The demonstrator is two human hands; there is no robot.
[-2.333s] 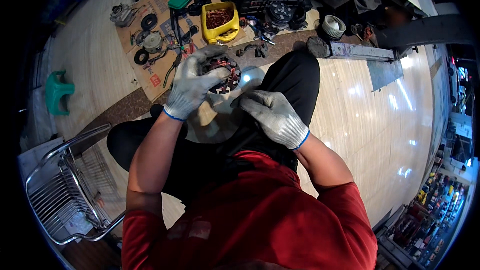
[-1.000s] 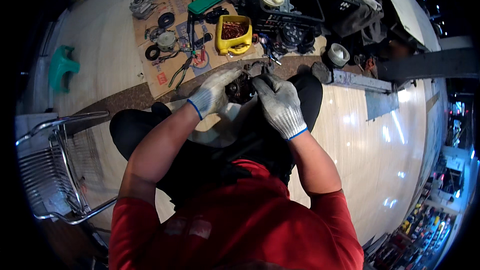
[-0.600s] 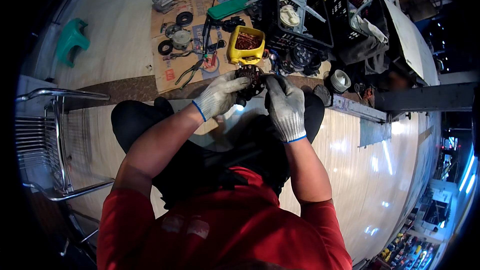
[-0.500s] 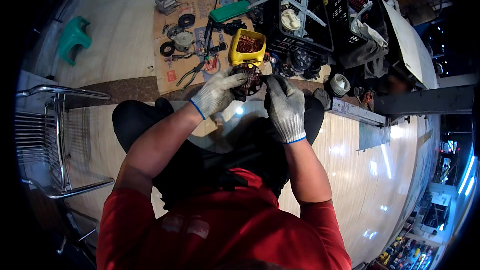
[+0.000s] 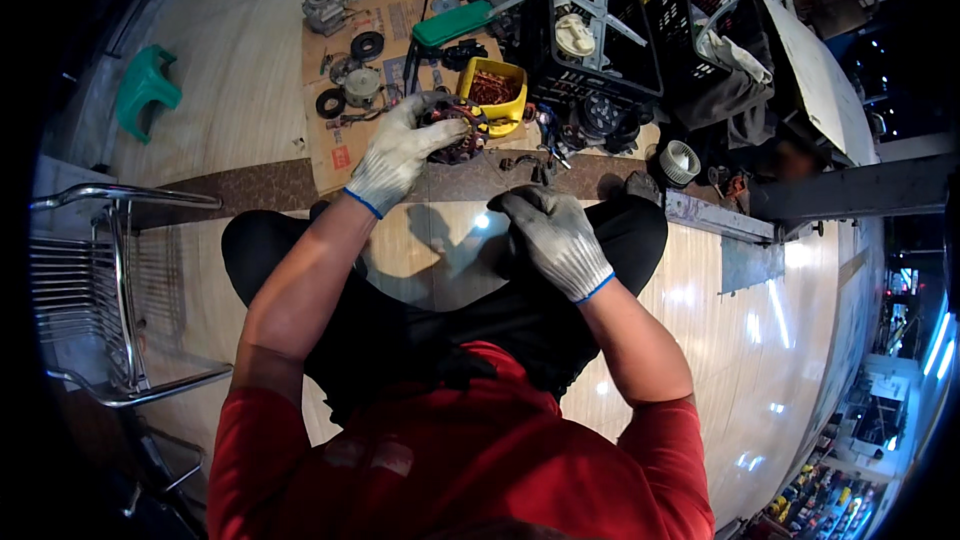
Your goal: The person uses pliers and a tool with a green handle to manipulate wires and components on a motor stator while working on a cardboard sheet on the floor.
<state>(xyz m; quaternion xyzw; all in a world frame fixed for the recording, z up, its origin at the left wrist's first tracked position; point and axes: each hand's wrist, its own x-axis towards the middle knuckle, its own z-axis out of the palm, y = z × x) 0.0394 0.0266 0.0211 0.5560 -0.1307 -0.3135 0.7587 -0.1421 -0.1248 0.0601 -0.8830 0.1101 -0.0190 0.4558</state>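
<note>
My left hand (image 5: 400,145), in a white knit glove with blue trim, is closed around a round dark part with reddish copper-coloured windings (image 5: 462,135), which looks like a motor stator. This part is held up at the near side of a yellow cut-open container (image 5: 510,92) full of copper-coloured scraps. Lower and to the right, my right hand (image 5: 553,237), gloved the same way with dark soiled fingers, hovers between my knees, apart from the part. Its fingers are curled together; whatever they may pinch is hidden. Several small dark pieces (image 5: 540,168) lie just beyond it.
Flattened cardboard (image 5: 325,145) carries black rings (image 5: 367,45), a round metal housing (image 5: 362,88) and tools. Black crates (image 5: 610,85) stand at the far right, a white fan wheel (image 5: 680,162) nearer. A green stool (image 5: 148,90) and a metal chair (image 5: 125,280) are on the left.
My right hand has come away from the wound part and moved down toward me. My left hand has carried the part slightly left and away from me, over the spot where pliers showed before.
</note>
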